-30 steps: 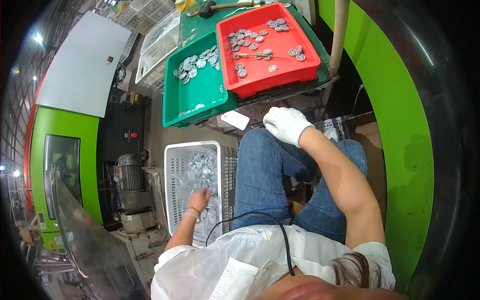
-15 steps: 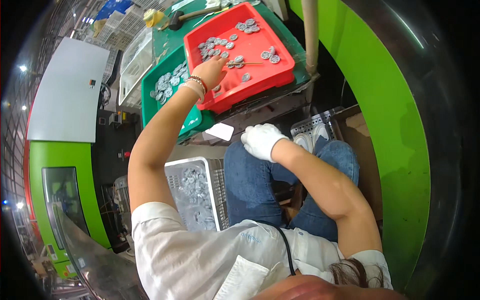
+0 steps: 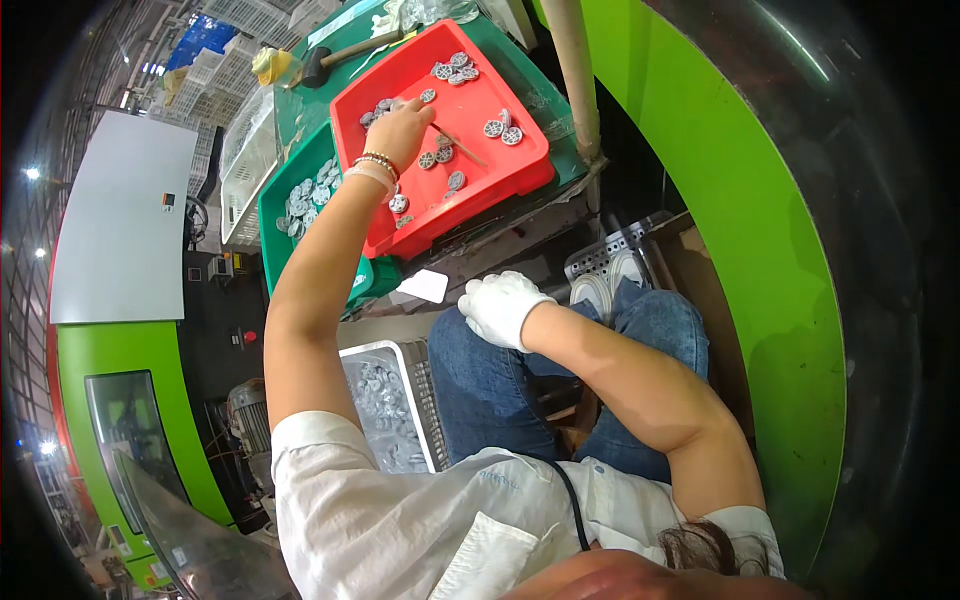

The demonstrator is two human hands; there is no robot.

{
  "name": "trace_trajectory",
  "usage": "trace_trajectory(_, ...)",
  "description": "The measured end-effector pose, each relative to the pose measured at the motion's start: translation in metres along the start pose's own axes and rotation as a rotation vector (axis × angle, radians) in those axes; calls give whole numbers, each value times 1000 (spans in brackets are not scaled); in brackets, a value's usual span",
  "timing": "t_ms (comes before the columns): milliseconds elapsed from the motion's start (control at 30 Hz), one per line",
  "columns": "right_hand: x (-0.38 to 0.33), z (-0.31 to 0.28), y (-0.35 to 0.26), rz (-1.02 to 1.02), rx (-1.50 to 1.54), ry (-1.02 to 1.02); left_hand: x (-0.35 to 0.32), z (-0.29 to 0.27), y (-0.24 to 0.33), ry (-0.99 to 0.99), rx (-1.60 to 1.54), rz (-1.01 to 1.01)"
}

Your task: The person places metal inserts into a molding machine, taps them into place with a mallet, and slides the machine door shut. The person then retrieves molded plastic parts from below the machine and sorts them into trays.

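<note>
My bare left hand (image 3: pixel 400 135), with bracelets at the wrist, reaches into the red tray (image 3: pixel 505 188). A thin brown stick (image 3: pixel 460 146) projects from beside its fingers, which look closed around the stick's hidden end. Small round grey slotted discs (image 3: pixel 443 154) lie near the hand, and a group of discs (image 3: pixel 378 110) shows just past its fingertips. My right hand (image 3: pixel 503 308), in a white glove, rests closed above my knee. Whatever its curled fingers hold, if anything, is hidden.
A green tray (image 3: pixel 275 250) of similar discs sits left of the red one. Beyond lies a black-headed hammer (image 3: pixel 345 55). A white crate (image 3: pixel 410 375) with bagged grey parts stands beside my leg. A post (image 3: pixel 575 80) and green panel (image 3: pixel 740 200) bound the right.
My left hand has moved deeper into the red tray, toward the discs at its left side, and the stick now slants downward. The whole view has shifted slightly. My right hand stays closed above the knee.
</note>
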State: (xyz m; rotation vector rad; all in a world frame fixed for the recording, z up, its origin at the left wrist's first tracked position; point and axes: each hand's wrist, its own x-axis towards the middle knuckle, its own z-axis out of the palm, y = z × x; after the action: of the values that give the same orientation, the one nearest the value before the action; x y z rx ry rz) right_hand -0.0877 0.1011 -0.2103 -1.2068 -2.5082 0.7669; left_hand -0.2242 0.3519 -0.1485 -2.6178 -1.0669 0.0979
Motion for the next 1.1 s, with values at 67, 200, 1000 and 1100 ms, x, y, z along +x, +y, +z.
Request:
trace_trajectory(67,-1,1,0,5,-4,10,12,9,8,33,-132,37)
trace_trajectory(200,-4,-1,3,42,-25,-25,33,38,15,77,-305,-152)
trace_trajectory(1000,-1,-8,8,76,-49,-71,25,76,-24,124,-473,-564)
trace_trajectory(1100,-2,-6,12,85,-41,-82,31,67,-34,419,-931,-731)
